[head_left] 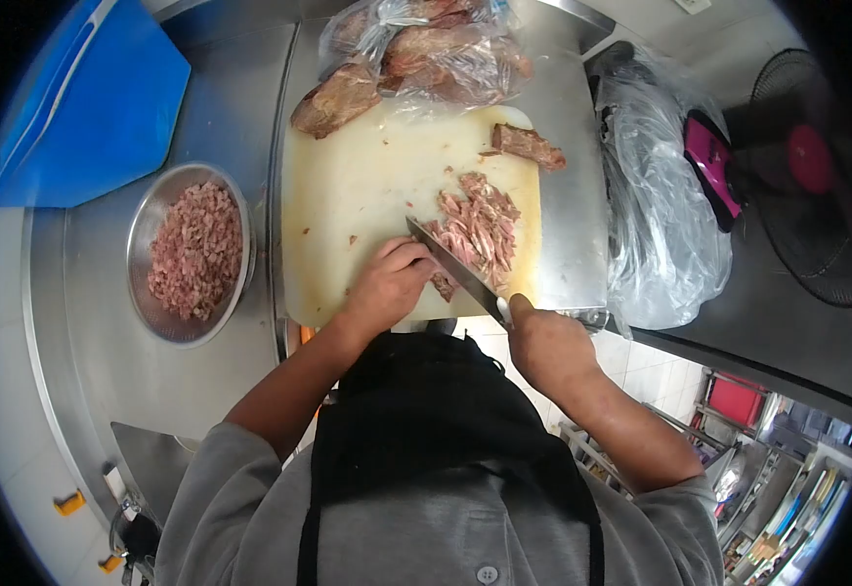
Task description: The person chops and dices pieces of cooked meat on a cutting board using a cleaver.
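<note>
Meat piece (444,286) beside bent left fingers (408,257), exact hold unclear | right fingers (521,312) closed around knife (465,276) handle | sliced meat (485,220) heaped right of blade

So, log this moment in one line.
right hand: gripping long steel knife | left hand: fingertips beside blade, over cream cutting board | sliced brownish meat: heaped on board | round metal bowl: pink meat inside, left of board

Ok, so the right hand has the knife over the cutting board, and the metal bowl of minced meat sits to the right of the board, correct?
Not quite: the metal bowl of minced meat sits to the left of the cutting board, as the head view shows. The right hand does have the knife over the board.
</note>
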Tool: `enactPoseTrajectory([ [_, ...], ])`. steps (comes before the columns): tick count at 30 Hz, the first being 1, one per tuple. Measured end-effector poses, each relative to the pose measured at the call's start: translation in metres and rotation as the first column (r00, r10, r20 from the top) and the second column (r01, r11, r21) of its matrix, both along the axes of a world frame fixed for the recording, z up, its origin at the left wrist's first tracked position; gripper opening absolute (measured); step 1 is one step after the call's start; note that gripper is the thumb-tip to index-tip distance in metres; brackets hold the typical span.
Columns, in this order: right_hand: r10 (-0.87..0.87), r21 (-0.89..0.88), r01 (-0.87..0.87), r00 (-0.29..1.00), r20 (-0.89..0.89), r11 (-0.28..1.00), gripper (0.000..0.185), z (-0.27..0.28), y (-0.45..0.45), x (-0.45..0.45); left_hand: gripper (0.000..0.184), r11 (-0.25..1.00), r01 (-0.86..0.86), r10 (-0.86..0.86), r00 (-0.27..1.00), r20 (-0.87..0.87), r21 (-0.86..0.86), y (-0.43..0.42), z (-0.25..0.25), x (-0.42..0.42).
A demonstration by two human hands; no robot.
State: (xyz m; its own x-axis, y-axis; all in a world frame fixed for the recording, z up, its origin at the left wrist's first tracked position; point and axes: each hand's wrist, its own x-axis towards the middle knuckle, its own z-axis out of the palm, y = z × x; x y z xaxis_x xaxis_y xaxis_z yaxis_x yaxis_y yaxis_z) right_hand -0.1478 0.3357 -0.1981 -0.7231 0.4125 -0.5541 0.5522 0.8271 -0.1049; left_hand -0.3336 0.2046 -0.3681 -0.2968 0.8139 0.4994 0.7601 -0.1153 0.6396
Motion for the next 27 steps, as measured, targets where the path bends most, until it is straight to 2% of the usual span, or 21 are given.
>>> enactPoseTrajectory([
  [5, -0.061, -0.053, 0.061, 0.998, -0.001, 0.997, 0.013, -0.027, -0.006, -0.019, 0.021, 0.997, -0.056, 0.059, 0.995, 0.081, -0.045, -0.001, 0.001, 0.006],
  [7, -0.064, -0.02, 0.061, 0.983, -0.172, 0.998, 0.014, -0.064, -0.007, -0.021, 0.02, 0.998, -0.054, 0.055, 0.997, 0.06, -0.024, 0.001, -0.003, 0.005],
  [8, -0.077, -0.023, 0.074, 0.981, -0.176, 0.997, 0.014, -0.069, -0.005, -0.02, 0.02, 0.998, -0.053, 0.054, 0.997, 0.054, -0.027, 0.001, -0.003, 0.005],
  [10, -0.053, -0.014, 0.052, 0.983, -0.178, 0.999, 0.012, -0.061, 0.001, -0.02, 0.018, 0.997, -0.082, 0.082, 0.991, 0.11, -0.008, 0.001, -0.003, 0.008],
  [13, -0.006, 0.014, 0.009, 0.987, -0.158, 1.0, 0.012, -0.031, -0.001, -0.016, 0.016, 0.996, -0.084, 0.083, 0.993, 0.083, 0.004, 0.0, -0.001, 0.008],
  [17, -0.022, -0.009, 0.021, 0.999, -0.05, 1.0, 0.013, -0.007, -0.003, -0.005, 0.017, 0.996, -0.088, 0.087, 0.992, 0.093, 0.01, 0.001, -0.002, 0.008],
  [19, -0.023, -0.022, 0.022, 0.999, -0.026, 1.0, 0.013, -0.012, -0.005, -0.008, 0.016, 0.997, -0.078, 0.077, 0.994, 0.083, 0.006, 0.001, -0.002, 0.006],
  [23, -0.045, -0.016, 0.043, 0.99, -0.13, 0.999, 0.011, -0.062, -0.009, -0.019, 0.017, 0.996, -0.088, 0.089, 0.994, 0.067, -0.01, -0.002, -0.001, 0.007],
  [27, -0.024, -0.005, 0.024, 0.974, -0.226, 1.0, 0.013, -0.061, 0.002, -0.019, 0.017, 0.997, -0.065, 0.066, 0.997, 0.045, -0.029, -0.002, 0.001, 0.01],
])
